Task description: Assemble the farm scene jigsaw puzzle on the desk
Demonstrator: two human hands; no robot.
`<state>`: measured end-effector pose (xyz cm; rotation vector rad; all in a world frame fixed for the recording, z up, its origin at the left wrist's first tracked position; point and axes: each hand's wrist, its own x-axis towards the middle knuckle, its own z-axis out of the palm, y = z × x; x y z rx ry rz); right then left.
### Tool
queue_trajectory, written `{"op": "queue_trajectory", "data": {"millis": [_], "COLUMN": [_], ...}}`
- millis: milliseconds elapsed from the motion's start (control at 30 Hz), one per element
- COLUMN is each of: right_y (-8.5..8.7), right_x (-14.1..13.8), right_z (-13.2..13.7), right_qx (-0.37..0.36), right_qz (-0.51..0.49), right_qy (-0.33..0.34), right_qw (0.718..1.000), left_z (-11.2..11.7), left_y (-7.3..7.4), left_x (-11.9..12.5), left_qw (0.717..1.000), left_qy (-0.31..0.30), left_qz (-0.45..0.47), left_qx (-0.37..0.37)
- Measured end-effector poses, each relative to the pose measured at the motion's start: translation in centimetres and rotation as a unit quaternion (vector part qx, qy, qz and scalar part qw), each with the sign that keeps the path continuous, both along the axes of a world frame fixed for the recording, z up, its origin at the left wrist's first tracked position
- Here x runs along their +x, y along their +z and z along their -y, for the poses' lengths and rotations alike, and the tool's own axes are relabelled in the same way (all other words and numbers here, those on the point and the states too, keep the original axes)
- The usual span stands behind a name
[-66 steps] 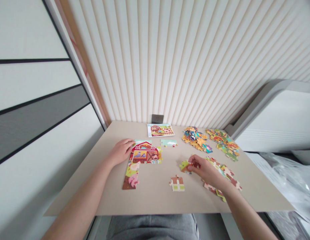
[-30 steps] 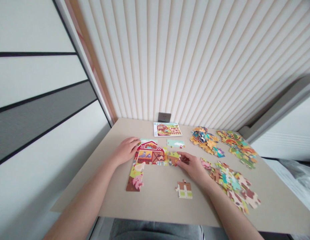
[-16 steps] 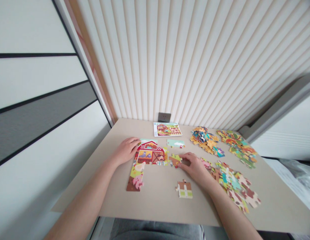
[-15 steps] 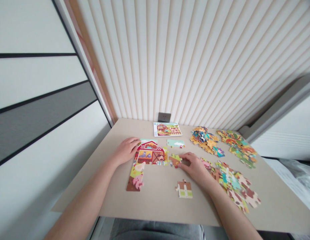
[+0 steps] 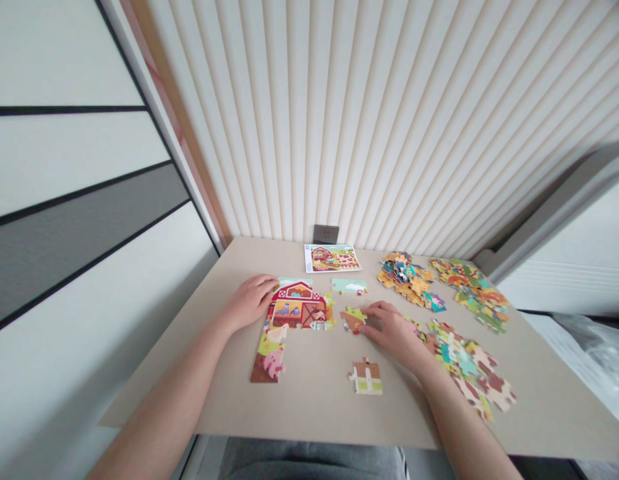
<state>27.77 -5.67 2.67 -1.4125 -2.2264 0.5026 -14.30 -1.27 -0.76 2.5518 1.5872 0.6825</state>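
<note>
A ribbed cream wall panel [image 5: 389, 133] rises behind a beige table [image 5: 309, 413], with a dark wall socket [image 5: 326, 234] at the far edge. A printed picture card [image 5: 332, 258] of a farm scene lies near that edge. To the far right sit two heaps of loose jigsaw pieces [image 5: 402, 280] [image 5: 472, 293], and a third, looser spread of pieces [image 5: 469, 370] lies nearer on the right, just beside the right hand and forearm. A small joined cluster with a white fence [image 5: 365, 377] lies alone toward the near edge, and a pale sky section with a cloud [image 5: 349, 287] lies on the far side of the work.

Left of centre is the assembled farm puzzle section [image 5: 296, 307], showing a red barn with birds in its loft, flat on the table, with a strip showing a pink pig [image 5: 268, 357] running from it toward the near edge. The left hand [image 5: 248, 303] rests on the table against the section's left side, fingers loosely together, gripping nothing. The right hand [image 5: 394, 337] lies low, fingers slightly spread and not pinching, its fingertips at a separate green and brown piece [image 5: 352, 319] just right of the barn
</note>
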Motion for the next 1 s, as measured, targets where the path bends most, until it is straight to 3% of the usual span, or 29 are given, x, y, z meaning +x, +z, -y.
{"op": "queue_trajectory", "data": {"millis": [167, 267, 433, 533, 633, 867, 1000], "right_y": [-0.1, 0.5, 1.0, 0.1, -1.2, -2.1, -2.2], "right_x": [3.7, 4.7, 4.3, 4.1, 5.0, 9.6, 10.3], "right_z": [-0.4, 1.5, 9.7, 15.0, 18.3, 19.4, 19.0], "right_qx": [0.039, 0.094, 0.148, 0.133, 0.136, 0.160, 0.125], "right_qz": [0.067, 0.118, 0.094, 0.051, 0.039, 0.132, 0.173], "right_qy": [-0.060, -0.105, -0.094, -0.078, -0.125, -0.326, -0.385], "right_qw": [0.995, 0.983, 0.980, 0.987, 0.982, 0.922, 0.898], "left_z": [-0.1, -0.2, -0.5, -0.8, -1.1, -1.8, -2.2], "left_y": [-0.1, -0.2, -0.6, -1.1, -1.6, -2.6, -3.1], "left_x": [-0.2, -0.2, -0.6, -1.0, -1.3, -2.0, -2.2], "left_qw": [1.000, 1.000, 1.000, 1.000, 1.000, 0.999, 0.999], "left_qy": [-0.004, -0.007, -0.011, -0.012, -0.015, -0.027, -0.028], "left_qz": [0.002, 0.004, -0.017, -0.024, -0.023, -0.023, -0.018], "left_qx": [0.001, 0.001, 0.003, 0.007, 0.011, 0.020, 0.024]}}
